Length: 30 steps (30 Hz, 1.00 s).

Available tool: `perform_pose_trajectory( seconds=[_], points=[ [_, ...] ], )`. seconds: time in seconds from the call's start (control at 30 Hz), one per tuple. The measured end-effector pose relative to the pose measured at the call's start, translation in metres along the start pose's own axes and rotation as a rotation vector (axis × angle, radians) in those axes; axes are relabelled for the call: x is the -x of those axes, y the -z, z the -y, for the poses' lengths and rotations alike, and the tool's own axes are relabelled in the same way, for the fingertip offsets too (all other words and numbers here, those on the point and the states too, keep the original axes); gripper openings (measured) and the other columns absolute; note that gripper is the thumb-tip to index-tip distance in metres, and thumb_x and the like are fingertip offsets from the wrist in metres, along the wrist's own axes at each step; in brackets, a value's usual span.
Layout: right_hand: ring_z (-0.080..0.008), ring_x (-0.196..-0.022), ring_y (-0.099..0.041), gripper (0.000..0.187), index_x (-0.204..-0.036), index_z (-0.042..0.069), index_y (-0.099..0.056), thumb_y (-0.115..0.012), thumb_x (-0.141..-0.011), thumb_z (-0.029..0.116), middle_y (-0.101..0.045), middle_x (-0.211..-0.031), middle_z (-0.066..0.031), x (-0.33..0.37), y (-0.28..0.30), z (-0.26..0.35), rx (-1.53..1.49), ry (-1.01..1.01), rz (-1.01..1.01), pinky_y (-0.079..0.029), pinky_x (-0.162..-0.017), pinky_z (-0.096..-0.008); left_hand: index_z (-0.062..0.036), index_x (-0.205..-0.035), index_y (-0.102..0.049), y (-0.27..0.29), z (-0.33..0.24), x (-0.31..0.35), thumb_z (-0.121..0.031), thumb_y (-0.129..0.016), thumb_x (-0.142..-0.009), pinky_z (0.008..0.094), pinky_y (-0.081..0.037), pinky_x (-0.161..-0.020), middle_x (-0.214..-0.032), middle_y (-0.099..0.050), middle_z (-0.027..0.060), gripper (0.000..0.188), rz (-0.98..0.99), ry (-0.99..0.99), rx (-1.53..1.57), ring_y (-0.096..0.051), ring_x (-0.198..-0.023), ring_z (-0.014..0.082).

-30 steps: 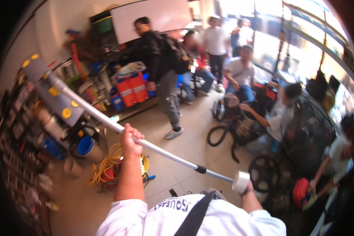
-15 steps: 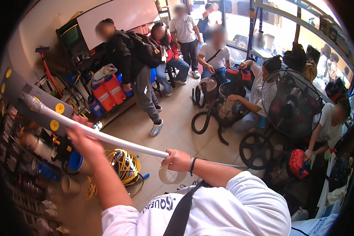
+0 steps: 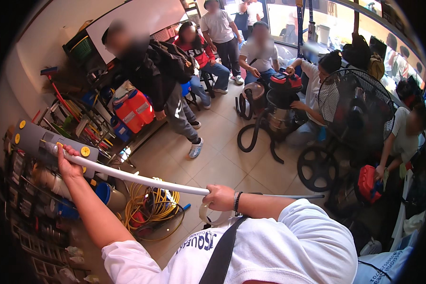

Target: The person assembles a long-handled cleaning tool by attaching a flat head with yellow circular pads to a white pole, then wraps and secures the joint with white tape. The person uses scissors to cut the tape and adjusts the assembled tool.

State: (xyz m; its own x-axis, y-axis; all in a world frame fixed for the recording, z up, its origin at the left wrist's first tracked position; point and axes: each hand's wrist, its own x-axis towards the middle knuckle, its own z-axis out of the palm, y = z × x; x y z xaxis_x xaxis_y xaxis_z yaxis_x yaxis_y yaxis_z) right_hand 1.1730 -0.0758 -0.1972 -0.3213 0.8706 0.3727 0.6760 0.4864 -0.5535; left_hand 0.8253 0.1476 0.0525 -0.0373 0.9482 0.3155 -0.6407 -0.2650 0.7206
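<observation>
A long white pole [image 3: 142, 180] stretches across in front of me, its left end joined to a flat grey mop head [image 3: 28, 135] with round yellow slotted discs. Clear wrapping, like tape or plastic, covers the joint. Close to that joint, my left hand [image 3: 70, 164] is closed around the pole, thumb pointing up. My right hand [image 3: 220, 196] grips the pole farther along, in front of my chest. A roll of clear tape [image 3: 204, 215] hangs just under the right hand; whether its fingers hold it is hidden. A thinner grey rod [image 3: 293, 196] sticks out beyond my right wrist.
A coiled yellow hose or cable [image 3: 151, 203] lies on the floor beside a bucket [image 3: 111, 196]. Shelves with bottles line the left. A person in black [image 3: 142, 71] stands ahead; others sit near wet vacuums [image 3: 281, 111]. A large fan [image 3: 357, 111] stands right.
My left hand, blurred before, has moved left along the pole to near the mop head and is closed there. The mop head appears lower; my right hand keeps its grip.
</observation>
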Motion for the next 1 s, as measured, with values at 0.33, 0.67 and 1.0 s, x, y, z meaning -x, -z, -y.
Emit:
perform_pose_trajectory(
  seconds=[0.33, 0.67, 1.0],
  points=[
    [-0.0268, -0.065, -0.053, 0.019, -0.073, 0.015, -0.063, -0.057, -0.057, 0.010, -0.048, -0.073, -0.0108, 0.007, 0.005, -0.009, 0.025, -0.022, -0.100, -0.046, -0.057, -0.0352, -0.0107, -0.076, -0.043, -0.044, 0.016, 0.010, -0.030, -0.059, -0.073, 0.0226, -0.036, -0.051, -0.063, -0.041, -0.0021, 0.025, 0.115, -0.084, -0.062, -0.038, -0.054, 0.0093],
    [-0.0251, -0.062, -0.051, 0.028, -0.075, 0.016, -0.064, -0.057, -0.050, 0.006, -0.047, -0.068, -0.0082, 0.008, 0.037, -0.004, 0.150, -0.019, -0.233, -0.044, -0.054, -0.0339, -0.0020, -0.099, -0.048, -0.079, -0.037, 0.003, -0.071, -0.034, -0.066, 0.0469, -0.039, -0.076, -0.092, -0.054, 0.0169, 0.078, 0.075, 0.143, -0.430, -0.053, -0.087, 0.0295],
    [-0.0245, -0.066, -0.053, 0.025, -0.077, 0.018, -0.064, -0.058, -0.054, 0.011, -0.049, -0.073, -0.0079, 0.005, 0.031, -0.004, 0.157, -0.010, -0.158, -0.046, -0.056, -0.0331, -0.0126, -0.084, -0.049, -0.057, -0.071, -0.020, -0.039, -0.066, -0.066, 0.0569, -0.033, -0.078, -0.111, -0.043, 0.0157, 0.037, -0.048, 0.083, -0.275, -0.044, -0.096, 0.0300]
  ],
)
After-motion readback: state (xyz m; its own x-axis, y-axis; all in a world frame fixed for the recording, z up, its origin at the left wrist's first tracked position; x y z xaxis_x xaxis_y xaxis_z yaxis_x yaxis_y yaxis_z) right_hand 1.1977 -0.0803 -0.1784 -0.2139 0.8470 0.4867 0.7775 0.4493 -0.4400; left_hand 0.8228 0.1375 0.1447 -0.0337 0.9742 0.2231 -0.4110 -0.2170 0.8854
